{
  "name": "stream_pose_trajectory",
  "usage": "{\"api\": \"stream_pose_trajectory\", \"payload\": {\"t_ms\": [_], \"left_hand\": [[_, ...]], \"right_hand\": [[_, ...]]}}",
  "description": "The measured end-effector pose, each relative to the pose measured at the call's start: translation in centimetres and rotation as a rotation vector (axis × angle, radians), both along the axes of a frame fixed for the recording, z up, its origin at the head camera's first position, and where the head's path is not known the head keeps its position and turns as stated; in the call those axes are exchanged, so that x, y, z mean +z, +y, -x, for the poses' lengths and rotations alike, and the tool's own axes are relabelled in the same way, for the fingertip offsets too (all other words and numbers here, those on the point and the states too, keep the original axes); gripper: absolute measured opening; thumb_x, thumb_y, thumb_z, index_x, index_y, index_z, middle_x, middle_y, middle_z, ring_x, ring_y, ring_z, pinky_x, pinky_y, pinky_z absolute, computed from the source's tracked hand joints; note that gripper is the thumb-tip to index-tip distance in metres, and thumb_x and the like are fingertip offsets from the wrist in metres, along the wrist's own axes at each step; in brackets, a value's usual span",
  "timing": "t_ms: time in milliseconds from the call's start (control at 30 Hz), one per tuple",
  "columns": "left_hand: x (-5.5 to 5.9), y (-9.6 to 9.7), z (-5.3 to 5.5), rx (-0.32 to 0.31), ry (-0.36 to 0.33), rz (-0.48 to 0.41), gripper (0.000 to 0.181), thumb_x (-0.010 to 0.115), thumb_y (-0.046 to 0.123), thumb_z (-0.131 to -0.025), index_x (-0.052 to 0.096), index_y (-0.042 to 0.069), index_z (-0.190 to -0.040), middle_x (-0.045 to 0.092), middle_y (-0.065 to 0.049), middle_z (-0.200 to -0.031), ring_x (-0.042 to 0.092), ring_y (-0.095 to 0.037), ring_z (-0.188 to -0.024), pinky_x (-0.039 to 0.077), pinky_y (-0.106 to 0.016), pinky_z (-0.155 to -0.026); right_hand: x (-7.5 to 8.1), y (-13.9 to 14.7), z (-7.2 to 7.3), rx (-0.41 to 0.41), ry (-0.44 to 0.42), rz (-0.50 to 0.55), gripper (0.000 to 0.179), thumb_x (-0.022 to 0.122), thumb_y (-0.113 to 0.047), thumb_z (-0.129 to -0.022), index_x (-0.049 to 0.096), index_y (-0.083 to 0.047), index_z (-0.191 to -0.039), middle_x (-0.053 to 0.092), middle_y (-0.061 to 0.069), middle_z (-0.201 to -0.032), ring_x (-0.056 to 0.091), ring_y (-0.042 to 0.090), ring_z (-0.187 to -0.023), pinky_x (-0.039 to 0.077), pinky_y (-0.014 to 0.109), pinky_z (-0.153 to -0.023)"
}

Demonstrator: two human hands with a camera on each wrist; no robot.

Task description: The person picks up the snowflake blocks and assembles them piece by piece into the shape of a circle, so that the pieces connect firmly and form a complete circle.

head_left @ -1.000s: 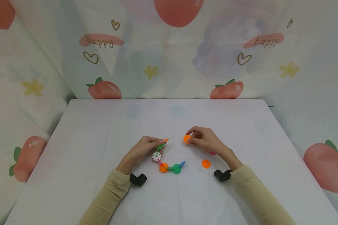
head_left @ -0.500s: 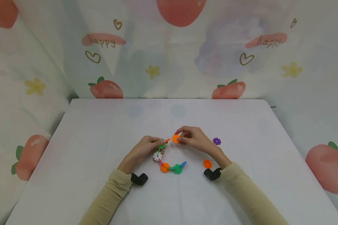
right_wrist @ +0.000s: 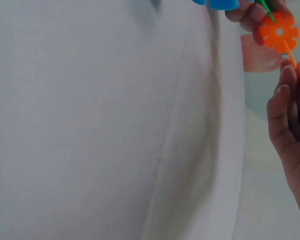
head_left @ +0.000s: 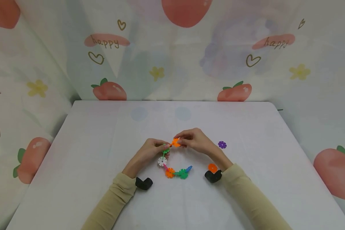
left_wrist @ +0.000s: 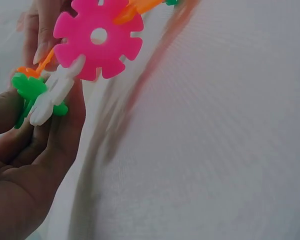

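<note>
My left hand [head_left: 149,153] pinches a green notched snowflake disc [left_wrist: 30,87] near the upper end of a curved chain of interlocking discs. Down the chain come a white disc [head_left: 162,161], a pink disc [left_wrist: 98,36], an orange disc [head_left: 170,172], a darker green disc [head_left: 183,173] and a blue disc [head_left: 189,169] at the far end. Beyond the left fingertips sits the chain's orange end disc [right_wrist: 280,32]. Between thumb and fingers, my right hand [head_left: 196,141] pinches another orange disc [head_left: 176,142], its edge meeting that end disc. How deep the slots engage I cannot tell.
A purple disc [head_left: 222,144] lies on the white-covered table [head_left: 103,127] right of the right hand. Another loose orange disc [head_left: 212,168] lies by the right wrist, partly behind the black wrist mount [head_left: 213,176]. A printed cloth [head_left: 184,64] hangs behind the table.
My right hand has moved left, bringing its orange disc up against the chain's orange end disc. The purple disc came into view as the right hand shifted. My left hand has barely moved.
</note>
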State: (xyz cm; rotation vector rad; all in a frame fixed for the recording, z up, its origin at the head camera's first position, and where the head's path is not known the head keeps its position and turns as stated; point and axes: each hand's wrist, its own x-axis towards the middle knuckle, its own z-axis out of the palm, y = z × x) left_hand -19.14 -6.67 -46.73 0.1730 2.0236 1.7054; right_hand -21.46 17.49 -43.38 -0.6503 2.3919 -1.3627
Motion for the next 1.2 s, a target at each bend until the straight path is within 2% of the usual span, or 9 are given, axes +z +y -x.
{"api": "stream_pose_trajectory", "payload": {"t_ms": [133, 233, 333, 433, 600, 667, 900, 1100, 1200], "left_hand": [[-0.1, 0.2, 0.0, 0.022, 0.003, -0.023, 0.029, 0.067, 0.017, -0.101, 0.073, -0.005, -0.118, 0.077, -0.011, -0.089, 0.072, -0.014, -0.076, 0.058, -0.030, -0.088], [-0.2, 0.1, 0.0, 0.015, 0.009, -0.010, 0.029, 0.067, 0.017, -0.101, 0.073, -0.006, -0.118, 0.077, -0.011, -0.088, 0.072, -0.015, -0.076, 0.057, -0.031, -0.089], [0.0, -0.1, 0.0, -0.028, 0.019, 0.029, 0.034, 0.067, 0.025, -0.101, 0.073, -0.003, -0.119, 0.077, -0.009, -0.089, 0.071, -0.014, -0.082, 0.053, -0.035, -0.098], [0.3, -0.4, 0.1, -0.087, 0.015, 0.040, 0.039, 0.068, 0.034, -0.100, 0.071, 0.002, -0.123, 0.077, -0.007, -0.092, 0.070, -0.017, -0.090, 0.048, -0.038, -0.103], [0.5, -1.1, 0.3, -0.147, -0.012, -0.034, 0.041, 0.065, 0.036, -0.101, 0.069, 0.003, -0.125, 0.075, -0.010, -0.104, 0.070, -0.022, -0.097, 0.053, -0.038, -0.100], [0.5, -1.2, 0.4, -0.140, -0.008, -0.047, 0.038, 0.063, 0.034, -0.103, 0.072, 0.003, -0.122, 0.075, -0.011, -0.108, 0.069, -0.022, -0.099, 0.054, -0.038, -0.098], [0.4, -1.0, 0.3, -0.067, 0.009, -0.013, 0.031, 0.062, 0.024, -0.101, 0.075, 0.002, -0.119, 0.077, -0.010, -0.105, 0.069, -0.018, -0.101, 0.045, -0.042, -0.109], [0.2, -0.9, 0.2, -0.035, -0.011, 0.006, 0.031, 0.062, 0.024, -0.099, 0.075, 0.003, -0.118, 0.077, -0.011, -0.098, 0.071, -0.018, -0.087, 0.048, -0.036, -0.099], [0.1, -1.0, 0.2, -0.021, -0.019, 0.013, 0.031, 0.063, 0.025, -0.098, 0.075, 0.005, -0.119, 0.077, -0.009, -0.102, 0.069, -0.018, -0.091, 0.048, -0.034, -0.098]], "right_hand": [[0.1, -0.4, 0.3, 0.002, -0.015, 0.006, 0.019, 0.069, -0.008, -0.098, 0.078, -0.003, -0.115, 0.077, 0.011, -0.097, 0.068, 0.034, -0.078, 0.060, 0.042, -0.074], [-0.1, -0.7, 0.4, 0.002, -0.024, -0.003, 0.019, 0.070, -0.010, -0.099, 0.079, -0.005, -0.114, 0.077, 0.009, -0.100, 0.067, 0.031, -0.079, 0.060, 0.038, -0.074], [-0.2, -0.9, 0.4, -0.025, -0.033, -0.017, 0.019, 0.070, -0.012, -0.099, 0.079, -0.007, -0.114, 0.078, 0.007, -0.101, 0.067, 0.028, -0.079, 0.059, 0.035, -0.073], [-0.2, -1.0, 0.5, -0.071, -0.029, -0.016, 0.017, 0.071, -0.013, -0.098, 0.079, -0.008, -0.112, 0.077, 0.008, -0.093, 0.067, 0.030, -0.077, 0.058, 0.036, -0.071], [-0.2, -1.1, 0.5, -0.097, -0.024, -0.006, 0.011, 0.074, -0.015, -0.096, 0.078, -0.009, -0.104, 0.074, 0.010, -0.084, 0.066, 0.033, -0.075, 0.058, 0.040, -0.070], [-0.3, -1.1, 0.4, -0.082, -0.023, -0.009, 0.011, 0.074, -0.016, -0.096, 0.078, -0.010, -0.104, 0.075, 0.007, -0.085, 0.067, 0.033, -0.075, 0.058, 0.040, -0.070], [-0.4, -1.1, 0.1, -0.011, -0.027, 0.008, 0.014, 0.070, -0.015, -0.099, 0.079, -0.010, -0.108, 0.076, 0.005, -0.090, 0.067, 0.032, -0.077, 0.058, 0.043, -0.072], [-0.3, -0.4, -0.2, -0.014, -0.023, -0.026, 0.016, 0.069, -0.017, -0.100, 0.078, -0.011, -0.111, 0.077, 0.006, -0.095, 0.070, 0.030, -0.081, 0.060, 0.043, -0.076], [-0.3, 0.4, -0.4, -0.020, -0.013, -0.046, 0.017, 0.068, -0.017, -0.100, 0.077, -0.009, -0.112, 0.077, 0.008, -0.096, 0.070, 0.030, -0.081, 0.060, 0.041, -0.076]]}}
